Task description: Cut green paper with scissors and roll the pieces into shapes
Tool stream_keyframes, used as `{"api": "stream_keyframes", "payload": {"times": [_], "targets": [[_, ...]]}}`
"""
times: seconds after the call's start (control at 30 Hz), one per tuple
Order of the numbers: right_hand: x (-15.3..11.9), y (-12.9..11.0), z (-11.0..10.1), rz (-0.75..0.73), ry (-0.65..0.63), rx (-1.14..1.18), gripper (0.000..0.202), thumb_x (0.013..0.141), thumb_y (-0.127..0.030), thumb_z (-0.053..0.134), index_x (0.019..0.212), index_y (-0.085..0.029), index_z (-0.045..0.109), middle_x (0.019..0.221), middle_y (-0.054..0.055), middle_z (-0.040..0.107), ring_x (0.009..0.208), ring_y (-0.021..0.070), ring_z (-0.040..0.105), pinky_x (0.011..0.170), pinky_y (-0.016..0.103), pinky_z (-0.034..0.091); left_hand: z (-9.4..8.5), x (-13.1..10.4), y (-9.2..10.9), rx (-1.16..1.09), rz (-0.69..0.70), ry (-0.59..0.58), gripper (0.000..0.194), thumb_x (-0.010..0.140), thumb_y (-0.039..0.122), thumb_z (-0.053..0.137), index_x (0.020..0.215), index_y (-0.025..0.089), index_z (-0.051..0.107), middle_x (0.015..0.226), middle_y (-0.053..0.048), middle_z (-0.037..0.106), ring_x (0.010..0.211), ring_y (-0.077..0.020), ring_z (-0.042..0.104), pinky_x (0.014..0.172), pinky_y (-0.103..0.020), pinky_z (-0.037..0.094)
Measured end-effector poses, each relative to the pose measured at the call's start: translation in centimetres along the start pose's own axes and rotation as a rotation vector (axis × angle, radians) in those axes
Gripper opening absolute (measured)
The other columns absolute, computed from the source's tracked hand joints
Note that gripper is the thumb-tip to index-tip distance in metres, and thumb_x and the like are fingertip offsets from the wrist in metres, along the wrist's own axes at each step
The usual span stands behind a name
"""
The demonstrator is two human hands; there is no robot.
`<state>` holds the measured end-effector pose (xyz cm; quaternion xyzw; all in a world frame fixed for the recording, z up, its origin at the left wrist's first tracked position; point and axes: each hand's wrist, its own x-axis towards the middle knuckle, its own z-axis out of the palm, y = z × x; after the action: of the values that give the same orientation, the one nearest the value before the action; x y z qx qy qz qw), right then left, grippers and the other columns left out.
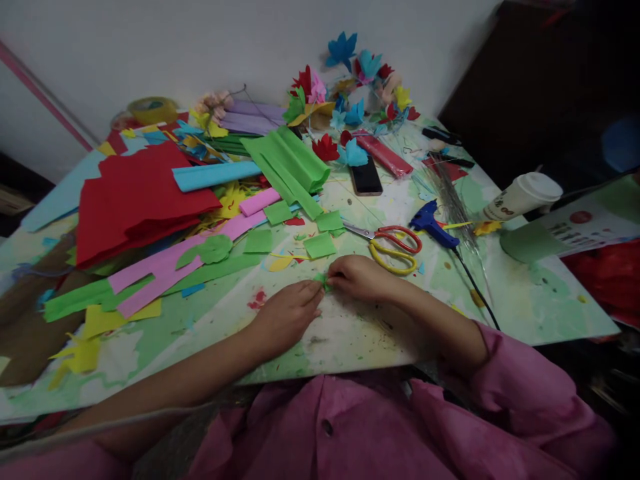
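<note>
Left of the scissors (381, 233), our left hand (289, 312) and right hand (358, 277) both pinch a small green piece (325, 283).

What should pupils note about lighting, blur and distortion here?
Head view: dim overall, the upper right corner almost black; head view: apparent wide-lens stretch, the white cup seeming to lean outward; head view: soft detail, the green piece between left hand and right hand hard to make out.

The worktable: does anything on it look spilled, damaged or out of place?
Yes. A red patch marks the worktable beside the left hand, perhaps spilled paint or an old stain. The phone also seems out of place beside the paper flowers.
</note>
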<state>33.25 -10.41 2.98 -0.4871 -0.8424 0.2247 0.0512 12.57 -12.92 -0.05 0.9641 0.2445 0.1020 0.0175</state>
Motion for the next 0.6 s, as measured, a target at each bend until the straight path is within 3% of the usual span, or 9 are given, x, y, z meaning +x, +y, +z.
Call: {"api": "stream_keyframes", "payload": {"times": [0.27,0.43,0.6], "targets": [[0.8,0.3,0.1,0.072,0.035,0.006,0.016,0.082,-0.029,0.057,0.08,-0.017,0.067,0.076,0.004,0.067,0.064,0.0128,0.053,0.054,0.024,0.027,-0.4,0.0,-0.4,-0.081,0.018,0.0,0.029,0.091,0.019,0.037,0.11,0.012,0.058,0.111,-0.01,0.063,0.107,-0.023,0.054,0.091,-0.04,0.043],[0.2,0.0,-0.7,-0.15,0.022,0.002,0.013,0.085,-0.023,0.055,0.08,-0.015,0.065,0.076,0.004,0.064,0.069,0.0137,0.053,0.06,0.023,0.032,-0.4,0.0,-0.7,-0.103,0.003,0.022,0.031,0.091,0.018,0.037,0.114,0.013,0.057,0.117,-0.01,0.061,0.113,-0.0231,0.05,0.094,-0.042,0.04],[-1.8,0.0,0.3,-0.226,0.184,-0.033,0.014,0.086,-0.02,0.053,0.081,-0.016,0.065,0.083,0.006,0.062,0.081,0.0168,0.052,0.07,0.027,0.037,-0.3,0.2,-1.0,-0.16,-0.022,0.013,0.031,0.09,0.017,0.038,0.115,0.015,0.057,0.118,-0.01,0.061,0.112,-0.0218,0.051,0.093,-0.041,0.04]]}}
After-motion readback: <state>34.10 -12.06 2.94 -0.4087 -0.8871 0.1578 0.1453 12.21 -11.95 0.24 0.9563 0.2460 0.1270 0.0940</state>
